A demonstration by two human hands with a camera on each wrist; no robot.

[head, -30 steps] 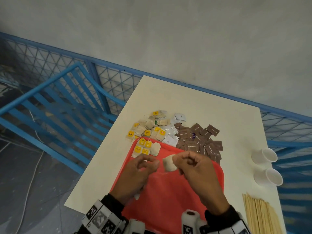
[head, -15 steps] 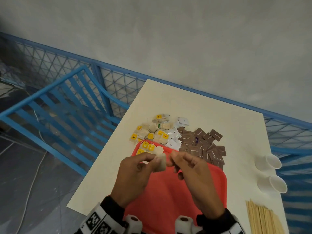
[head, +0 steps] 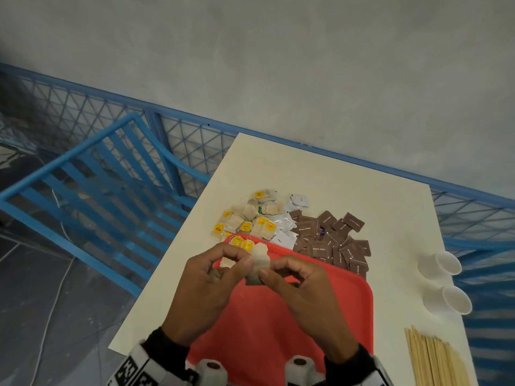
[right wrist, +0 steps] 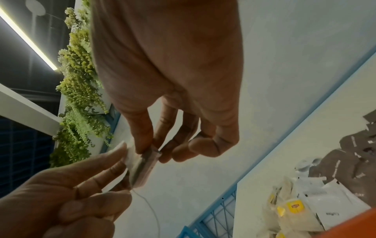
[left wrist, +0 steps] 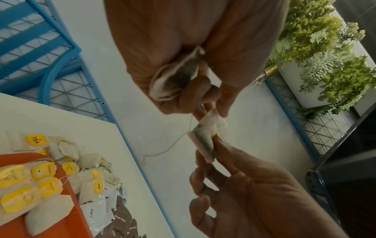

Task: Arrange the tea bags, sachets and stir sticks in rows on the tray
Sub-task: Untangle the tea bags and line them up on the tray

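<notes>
Both hands hover over the far part of the red tray [head: 320, 316]. My left hand [head: 245, 264] and right hand [head: 264, 273] pinch one beige tea bag [head: 257, 270] between them; its string [left wrist: 173, 145] hangs loose. The left wrist view shows a second tea bag [left wrist: 175, 80] tucked in the left palm. A few tea bags with yellow tags [head: 242, 242] lie in the tray's far left corner. Behind the tray lie a heap of tea bags [head: 250, 215], white coffee sachets [head: 284, 224] and brown sugar sachets [head: 331, 238]. Wooden stir sticks [head: 434, 363] lie at the near right.
Two white paper cups [head: 443, 263] [head: 451, 300] lie on their sides near the right edge of the cream table [head: 306, 176]. A blue chair [head: 97, 176] and a blue mesh fence [head: 181, 140] stand to the left and behind.
The hands have closed together. A second ago the right hand held the tea bag alone, with the left at its string; now both pinch the bag.
</notes>
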